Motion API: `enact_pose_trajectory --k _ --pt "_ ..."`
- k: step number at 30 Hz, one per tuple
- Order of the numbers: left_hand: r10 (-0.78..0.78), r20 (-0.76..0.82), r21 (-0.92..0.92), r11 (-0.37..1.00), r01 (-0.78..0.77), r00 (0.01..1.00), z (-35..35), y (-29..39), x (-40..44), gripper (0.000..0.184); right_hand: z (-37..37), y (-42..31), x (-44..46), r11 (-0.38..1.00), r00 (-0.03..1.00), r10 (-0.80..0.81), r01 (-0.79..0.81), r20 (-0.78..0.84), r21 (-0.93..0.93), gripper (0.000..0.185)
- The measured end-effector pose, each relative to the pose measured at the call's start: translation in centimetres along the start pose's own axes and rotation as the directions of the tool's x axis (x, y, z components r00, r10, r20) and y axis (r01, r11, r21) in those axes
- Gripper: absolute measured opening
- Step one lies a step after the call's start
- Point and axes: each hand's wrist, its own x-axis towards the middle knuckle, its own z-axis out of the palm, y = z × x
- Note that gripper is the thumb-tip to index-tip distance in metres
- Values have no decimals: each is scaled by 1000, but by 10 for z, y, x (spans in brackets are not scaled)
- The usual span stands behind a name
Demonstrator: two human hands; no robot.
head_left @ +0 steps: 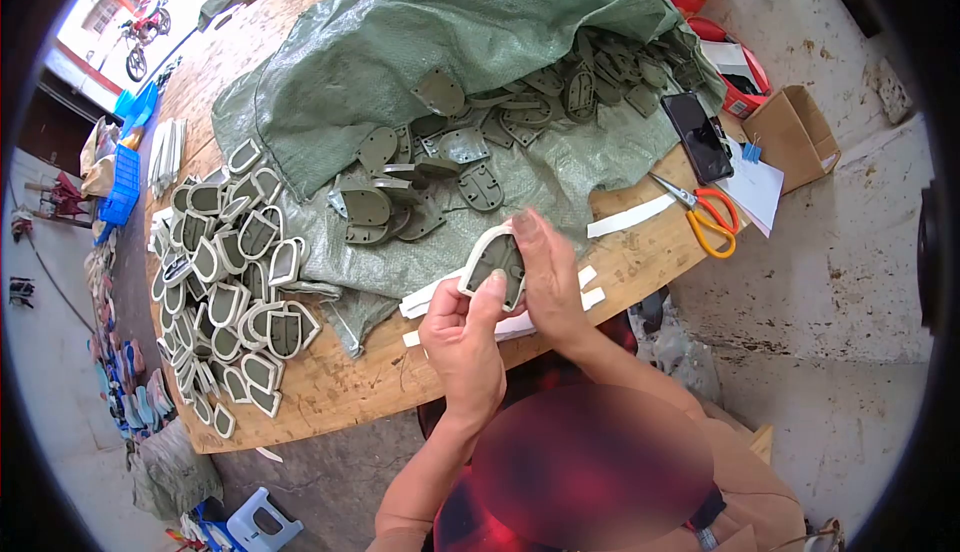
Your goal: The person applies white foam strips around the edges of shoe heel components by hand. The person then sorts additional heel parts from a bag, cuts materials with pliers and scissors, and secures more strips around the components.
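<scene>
A dark olive, heel-shaped piece (503,260) with a white strip around its curved edge is held up over the table's front edge. My left hand (466,350) is closed on its lower left side, with the thumb lying across its face. Against its right side, my right hand (549,277) is closed, its fingertips at the top of the white edging (483,246). My right fingers partly hide the piece's right edge. White strips (515,325) lie on the table just beneath my hands.
White-edged pieces (228,304) are heaped at the table's left. Bare olive pieces (395,192) spill from a green woven sack (400,42). Orange-handled scissors (712,222), a phone (697,137), and a cardboard box (790,139) sit to the right. A blue stool (264,522) stands below.
</scene>
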Motion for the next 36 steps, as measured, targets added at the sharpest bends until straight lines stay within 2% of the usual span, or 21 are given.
enact_pose_trajectory --k 1,2,5,6,9,11,13,17,18,19,20,23,24,27,28,29,30,31,32,35,36 --pt "5 -17 -13 1000 -5 1000 -3 -2 1 7 6 1 -4 1000 999 -10 9 -40 -17 39" --pt "-1 -16 -36 999 0 1000 -6 -5 1 9 13 9 -6 978 984 -169 162 -50 -130 37" --pt "-2 -4 -101 995 2 1000 -13 -6 4 14 23 15 -13 968 967 -249 249 -48 7 41" --pt "4 3 -120 993 -3 1000 -13 -4 4 15 15 15 -11 972 968 -237 237 80 7 48" --pt "-28 44 -63 998 31 999 -14 9 5 17 2 -13 -11 978 968 62 -108 242 181 46" --pt "-50 71 13 999 49 996 -19 11 5 18 -14 -5 1 988 971 -113 131 210 -76 34" --pt "-54 93 89 995 46 994 -23 9 3 19 -20 -2 6 921 959 -188 247 212 -300 30" --pt "-79 51 128 989 72 996 -28 2 2 16 -13 20 0 824 925 -328 378 190 -422 30" --pt "-83 48 91 993 78 995 -29 2 3 17 -12 18 -5 942 959 -203 247 199 -229 32" --pt "-85 46 54 995 83 995 -29 2 4 18 -10 12 -12 996 969 -78 87 234 -29 34" --pt "-87 47 18 996 86 995 -29 3 6 19 -8 6 -15 982 956 36 -87 290 165 37" --pt "-206 186 186 967 171 961 -39 21 17 21 -27 -4 -3 992 898 30 -80 438 96 44" --pt "-268 269 326 929 174 925 -42 30 21 20 -33 -1 4 999 909 -28 44 416 -28 42" --pt "-413 410 518 839 165 813 -43 45 24 20 -28 -5 12 898 787 -16 283 616 -338 40" --pt "-463 418 578 799 165 782 -50 50 33 21 -23 5 10 858 822 -160 389 547 -334 35" --pt "-456 430 580 801 149 779 -54 54 38 28 -18 3 9 905 877 -164 316 452 -285 34" --pt "-430 397 351 887 299 811 -54 54 38 31 -14 -4 10 941 922 -157 248 354 -230 33" --pt "-409 362 87 910 406 838 -52 52 38 35 -11 -8 12 968 958 -140 186 249 -169 33" --pt "-429 333 78 900 429 840 -47 52 36 39 -8 -9 11 980 972 -114 143 205 -136 31" --pt "-342 369 90 938 334 864 -57 26 37 38 8 -1 1 976 987 -127 143 99 -164 30" --pt "-333 282 158 941 299 900 -52 22 34 36 12 2 0 990 996 -71 76 50 -117 28"
